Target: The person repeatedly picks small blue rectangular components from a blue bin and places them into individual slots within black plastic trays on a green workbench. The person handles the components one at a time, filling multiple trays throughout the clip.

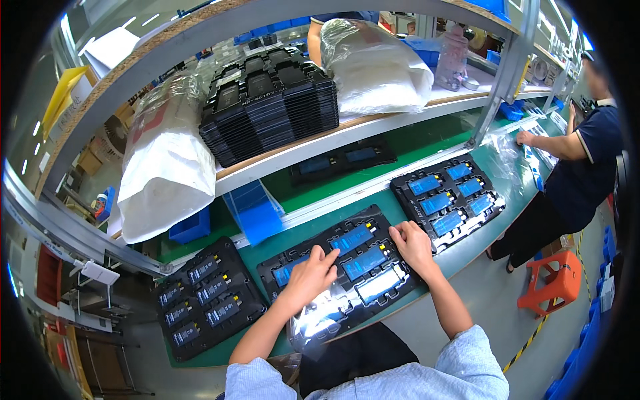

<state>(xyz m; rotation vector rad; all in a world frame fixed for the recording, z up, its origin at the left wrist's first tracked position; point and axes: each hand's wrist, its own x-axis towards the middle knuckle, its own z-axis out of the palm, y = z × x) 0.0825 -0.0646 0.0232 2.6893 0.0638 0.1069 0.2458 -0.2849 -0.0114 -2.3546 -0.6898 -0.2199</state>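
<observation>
A black plastic tray [275,265] lies in front of me, with flat blue battery packs in its pockets. Among them are an upper battery pack [352,240], one below it [365,264] and a shiny one [381,287] near the front. My left hand [312,276] is over the tray's left half, thumb and fingers pinched together beside the upper pack; anything between the fingertips is too small to make out. At the tray's right edge, my right hand [413,247] has its fingers curled and drawn together, hiding what they hold, if anything.
A tray of dark batteries [212,291] lies left, a tray of blue batteries [445,200] right. Blue film sheets [253,212] hang behind. Stacked black trays [270,107] and white bags [170,160] fill the shelf. A co-worker [580,153] stands right, near a red stool [552,283].
</observation>
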